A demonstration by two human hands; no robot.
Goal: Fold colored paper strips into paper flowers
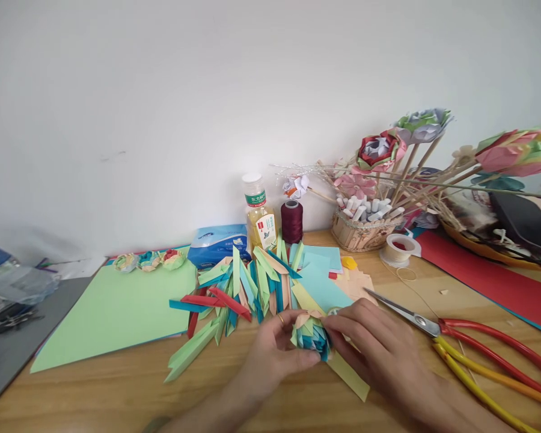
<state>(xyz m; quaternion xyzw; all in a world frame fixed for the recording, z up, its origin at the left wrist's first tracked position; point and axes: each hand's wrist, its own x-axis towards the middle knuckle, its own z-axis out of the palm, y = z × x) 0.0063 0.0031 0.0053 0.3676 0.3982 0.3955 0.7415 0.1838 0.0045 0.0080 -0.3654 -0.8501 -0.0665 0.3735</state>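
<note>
Both hands meet low in the middle of the wooden table (117, 391). My left hand (275, 352) and my right hand (369, 343) pinch a small folded paper flower (311, 334) of blue, green and peach strips between their fingers. A ring shows on a left finger. Just behind the hands lies a heap of folded paper strips (238, 288) in green, blue, red and peach. One long green strip (349, 376) pokes out under my right hand.
Scissors (455, 340) with red and yellow handles lie at the right. Green paper (112, 313) lies at the left with three small paper flowers (148, 260). Along the wall stand a tissue pack (216, 243), a bottle (260, 216), dark red thread (292, 221), a basket (365, 231) of paper flowers and a tape roll (399, 248).
</note>
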